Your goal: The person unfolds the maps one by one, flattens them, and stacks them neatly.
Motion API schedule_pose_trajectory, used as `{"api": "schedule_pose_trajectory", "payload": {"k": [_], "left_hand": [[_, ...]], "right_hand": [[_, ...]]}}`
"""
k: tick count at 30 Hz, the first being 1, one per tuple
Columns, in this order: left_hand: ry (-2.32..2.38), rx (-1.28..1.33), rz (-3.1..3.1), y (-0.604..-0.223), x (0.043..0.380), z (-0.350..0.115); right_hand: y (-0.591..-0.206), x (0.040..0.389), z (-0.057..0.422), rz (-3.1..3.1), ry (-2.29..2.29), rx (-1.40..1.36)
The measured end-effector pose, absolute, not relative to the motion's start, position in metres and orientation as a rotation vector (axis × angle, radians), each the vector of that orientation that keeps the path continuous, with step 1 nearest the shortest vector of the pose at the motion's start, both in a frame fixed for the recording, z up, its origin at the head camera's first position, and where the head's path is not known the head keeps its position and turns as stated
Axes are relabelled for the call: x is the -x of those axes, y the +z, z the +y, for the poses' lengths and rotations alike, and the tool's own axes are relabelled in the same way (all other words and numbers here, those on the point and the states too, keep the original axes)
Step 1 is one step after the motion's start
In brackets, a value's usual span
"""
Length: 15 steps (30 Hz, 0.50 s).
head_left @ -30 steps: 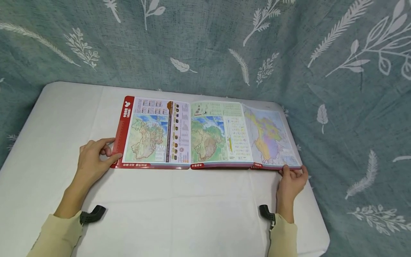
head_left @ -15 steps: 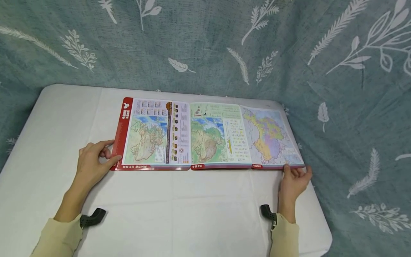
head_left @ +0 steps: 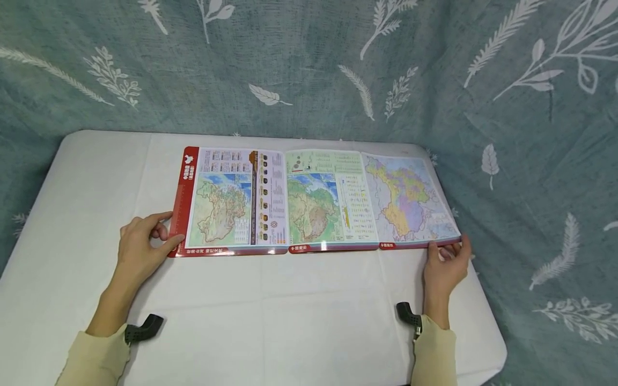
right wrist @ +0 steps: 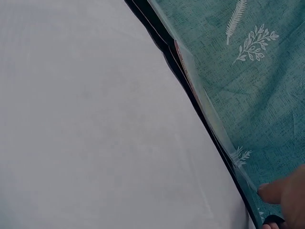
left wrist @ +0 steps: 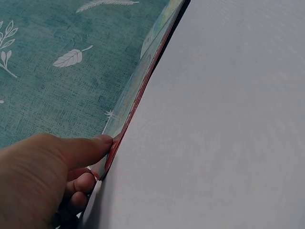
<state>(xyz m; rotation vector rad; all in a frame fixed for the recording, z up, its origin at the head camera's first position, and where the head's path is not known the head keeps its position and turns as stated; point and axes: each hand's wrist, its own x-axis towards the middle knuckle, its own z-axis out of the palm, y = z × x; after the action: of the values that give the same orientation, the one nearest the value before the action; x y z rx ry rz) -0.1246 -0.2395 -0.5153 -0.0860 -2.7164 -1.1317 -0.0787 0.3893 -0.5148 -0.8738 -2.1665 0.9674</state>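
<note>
A folding map (head_left: 314, 212) lies stretched across the white table in the head view, three panels showing side by side, with a red strip down its left end. My left hand (head_left: 140, 244) pinches that strip near the lower left corner, thumb on top. At the opposite end, my right hand (head_left: 446, 268) pinches the lower right corner of the purple and yellow panel. In the left wrist view, the thumb of my left hand (left wrist: 43, 174) presses on the map's red edge (left wrist: 125, 125). The right wrist view shows the map edge-on, with slightly separated layers, and part of my right hand (right wrist: 288, 195).
The white table (head_left: 270, 327) extends in front of the map and to its left. A green curtain (head_left: 309, 80) with white leaf prints hangs behind and along the right side. Black wrist devices stick out from both sleeves, including one at the left sleeve (head_left: 92, 356).
My right hand has shifted right and slightly away with the map's corner, and the right panel now spreads wider and flatter. My left hand keeps its pinch on the red strip.
</note>
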Motion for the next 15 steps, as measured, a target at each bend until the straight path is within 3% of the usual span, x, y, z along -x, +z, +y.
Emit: {"api": "schedule_pose_trajectory", "payload": {"k": [15], "left_hand": [[-1.113, 0.065, -2.717, -0.5149, 0.1228, -0.2417]], "right_hand": [[-0.5127, 0.0724, 0.3865, -2.250, 0.876, 0.910]]}}
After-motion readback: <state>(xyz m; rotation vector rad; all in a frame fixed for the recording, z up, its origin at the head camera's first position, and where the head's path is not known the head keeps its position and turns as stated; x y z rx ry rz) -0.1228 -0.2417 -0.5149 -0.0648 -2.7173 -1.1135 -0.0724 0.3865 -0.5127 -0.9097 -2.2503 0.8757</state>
